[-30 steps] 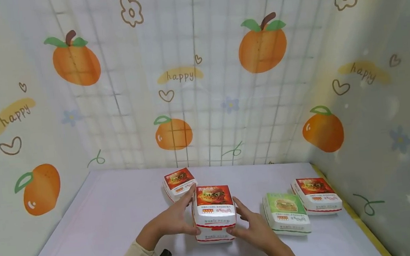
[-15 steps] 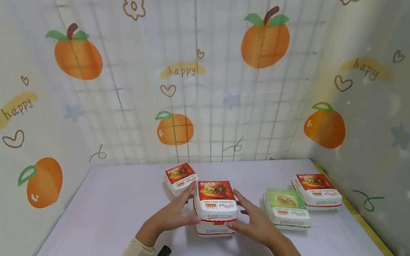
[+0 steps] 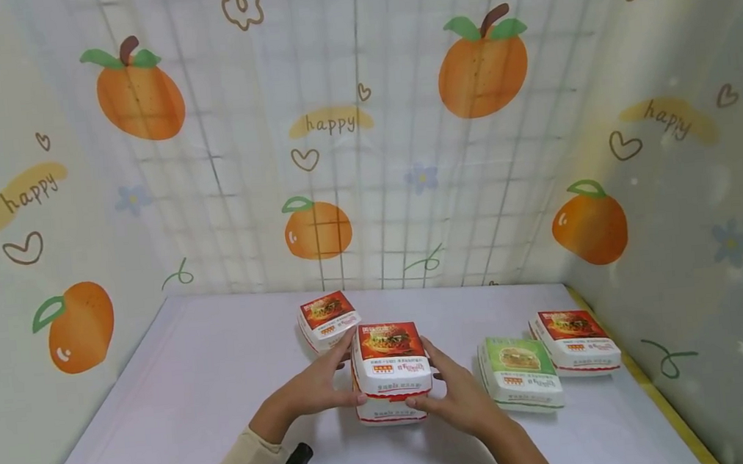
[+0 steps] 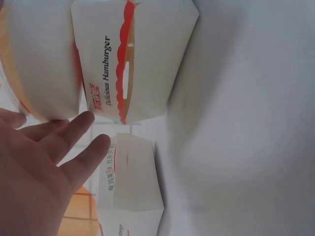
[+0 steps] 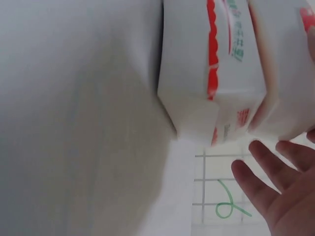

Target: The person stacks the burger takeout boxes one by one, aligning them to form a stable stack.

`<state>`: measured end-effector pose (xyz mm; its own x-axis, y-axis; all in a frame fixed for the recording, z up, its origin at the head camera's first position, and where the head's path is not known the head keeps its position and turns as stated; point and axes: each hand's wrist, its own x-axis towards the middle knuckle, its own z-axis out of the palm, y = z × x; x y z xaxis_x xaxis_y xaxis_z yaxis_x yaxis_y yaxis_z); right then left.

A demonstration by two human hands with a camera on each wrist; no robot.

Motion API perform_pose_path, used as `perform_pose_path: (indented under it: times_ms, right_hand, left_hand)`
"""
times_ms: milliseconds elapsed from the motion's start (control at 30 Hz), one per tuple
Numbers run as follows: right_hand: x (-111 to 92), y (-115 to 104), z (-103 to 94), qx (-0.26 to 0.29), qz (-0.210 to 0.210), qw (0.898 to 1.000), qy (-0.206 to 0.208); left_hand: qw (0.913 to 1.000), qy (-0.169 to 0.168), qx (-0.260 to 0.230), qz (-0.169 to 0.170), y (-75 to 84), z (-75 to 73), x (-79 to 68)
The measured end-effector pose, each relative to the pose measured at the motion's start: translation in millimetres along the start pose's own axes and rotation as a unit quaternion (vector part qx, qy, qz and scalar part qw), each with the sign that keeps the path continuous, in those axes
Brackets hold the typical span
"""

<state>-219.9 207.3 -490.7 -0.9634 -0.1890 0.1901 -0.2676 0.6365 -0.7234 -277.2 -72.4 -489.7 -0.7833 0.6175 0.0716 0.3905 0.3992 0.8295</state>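
Observation:
Near the table's middle, two white burger boxes stand one over the other. The upper burger box [image 3: 389, 344] has a red lid picture of a hamburger. Its left side is held by my left hand [image 3: 312, 388], thumb at the front corner and fingers along the side. My right hand [image 3: 455, 394] holds the opposite side, thumb low at the front. Under it the lower burger box [image 3: 394, 411] shows red scalloped trim, clearer in the left wrist view, where its wall [image 4: 152, 54] reads "Delicious Hamburger". In the right wrist view, spread fingertips [image 5: 255, 146] lie close beside the upper box [image 5: 285, 73].
Just behind the left hand sits another red-picture burger box [image 3: 328, 320]. To the right are a green-picture burger box [image 3: 523, 370] and, behind it, one more red box [image 3: 575, 343]. A fruit-print curtain [image 3: 233, 237] encloses the white table [image 3: 180, 396]. A yellow strip [image 3: 658, 398] edges the right.
The whole head view has shifted slightly, with the scene now higher in it. Both hands keep hold of the upper box, which has hardly moved over the lower one.

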Motion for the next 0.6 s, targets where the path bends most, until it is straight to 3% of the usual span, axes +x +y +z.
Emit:
perform_pose_path:
  times_ms: [467,600]
  right_hand:
    - [1.4,-8.5,5.7,-0.03,0.048,0.998,0.009]
    - [1.1,-9.3,5.0,-0.03,0.043,0.999,0.014]
  left_hand:
    - [1.0,-0.003,0.001,-0.006,3.6,1.7,1.2]
    - [1.0,-0.003,0.0,0.0,4.7,0.3,1.7]
